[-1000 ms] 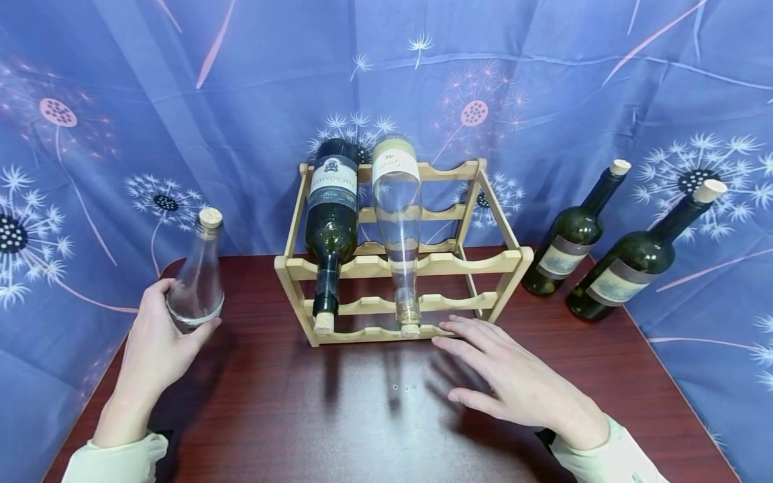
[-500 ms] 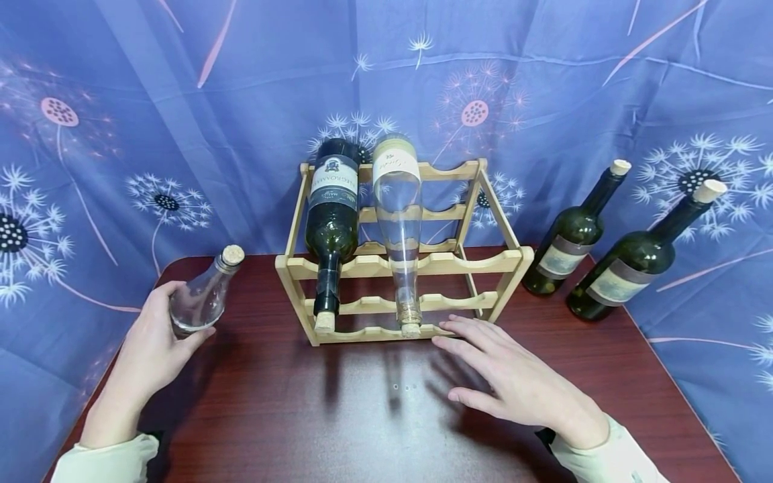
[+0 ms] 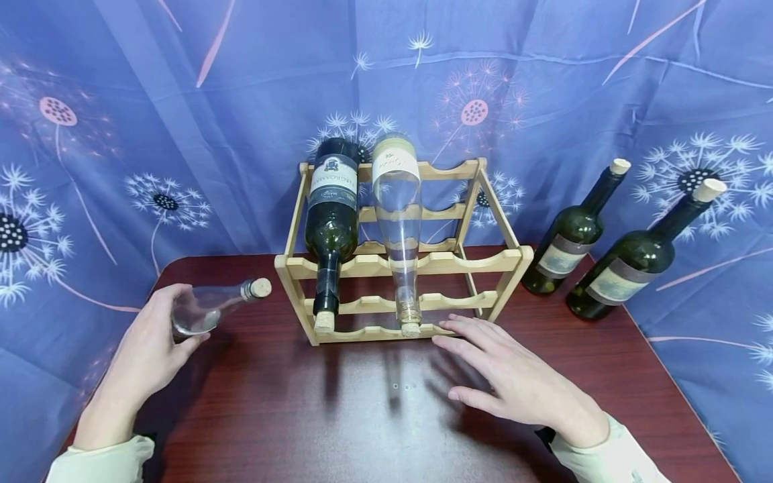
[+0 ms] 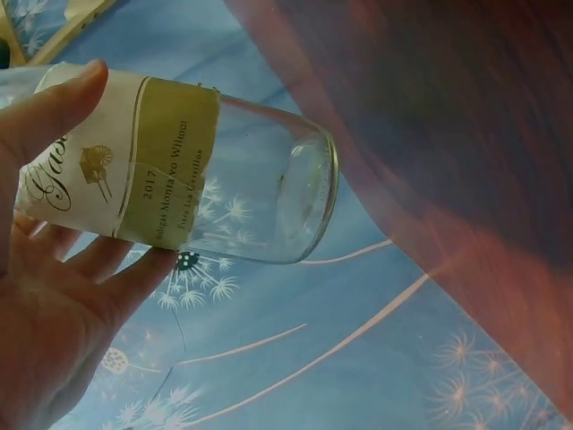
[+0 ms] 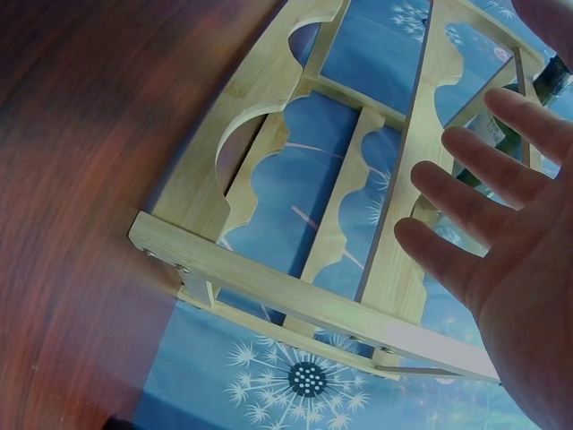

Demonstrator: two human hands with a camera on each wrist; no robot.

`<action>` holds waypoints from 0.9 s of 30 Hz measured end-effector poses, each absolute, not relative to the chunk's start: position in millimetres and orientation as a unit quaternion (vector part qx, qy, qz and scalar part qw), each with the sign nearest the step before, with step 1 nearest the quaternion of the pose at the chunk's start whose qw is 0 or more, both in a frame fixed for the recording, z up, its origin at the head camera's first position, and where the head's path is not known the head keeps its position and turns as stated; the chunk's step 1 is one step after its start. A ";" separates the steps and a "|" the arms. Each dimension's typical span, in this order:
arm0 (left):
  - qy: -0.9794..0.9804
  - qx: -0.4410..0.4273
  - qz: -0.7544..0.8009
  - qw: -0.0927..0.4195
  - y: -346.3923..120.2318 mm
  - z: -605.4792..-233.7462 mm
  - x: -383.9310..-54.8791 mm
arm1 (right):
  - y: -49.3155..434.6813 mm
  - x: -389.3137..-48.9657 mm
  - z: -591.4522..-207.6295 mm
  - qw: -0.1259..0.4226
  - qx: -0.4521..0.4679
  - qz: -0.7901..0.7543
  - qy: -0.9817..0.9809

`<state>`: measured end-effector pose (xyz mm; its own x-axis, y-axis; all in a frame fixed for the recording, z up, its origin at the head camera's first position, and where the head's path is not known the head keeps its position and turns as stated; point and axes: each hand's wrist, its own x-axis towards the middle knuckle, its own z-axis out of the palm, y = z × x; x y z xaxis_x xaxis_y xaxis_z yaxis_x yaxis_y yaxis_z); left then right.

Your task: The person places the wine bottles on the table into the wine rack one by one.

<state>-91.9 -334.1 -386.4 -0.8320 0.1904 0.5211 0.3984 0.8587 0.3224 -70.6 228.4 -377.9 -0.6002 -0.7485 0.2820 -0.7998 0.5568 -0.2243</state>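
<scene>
My left hand (image 3: 147,342) grips a clear glass wine bottle (image 3: 205,310) above the left of the table. The bottle lies almost level, its cork (image 3: 261,288) pointing right toward the rack. In the left wrist view, thumb and fingers wrap the bottle's cream-and-olive label (image 4: 116,166); the base is free. My right hand (image 3: 507,379), fingers spread and holding nothing, hovers by the front right of a wooden wine rack (image 3: 477,263). On the rack's top tier lie a dark wine bottle (image 3: 332,225) and a second clear bottle (image 3: 398,201), necks toward me.
Two corked green wine bottles (image 3: 564,245) (image 3: 631,268) stand on the right of the dark red table (image 3: 290,416). A blue dandelion-print curtain (image 3: 253,121) hangs behind and along both sides. The rack's upper-right slots hold no bottle.
My left hand has tipped the clear bottle from near upright to almost level, its cork swinging right and down. The right hand and the racked bottles have stayed put.
</scene>
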 end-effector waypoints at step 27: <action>-0.940 -0.236 -0.144 0.198 -332.6 -383.1 -87.0 | 229.3 -71.5 -378.0 0.086 0.445 0.170 -0.875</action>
<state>-87.0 -332.6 -383.1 -0.8100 0.3872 0.4404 0.5012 0.8470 0.1771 -71.5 229.3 -378.0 -0.5896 -0.7494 0.3013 -0.8077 0.5467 -0.2208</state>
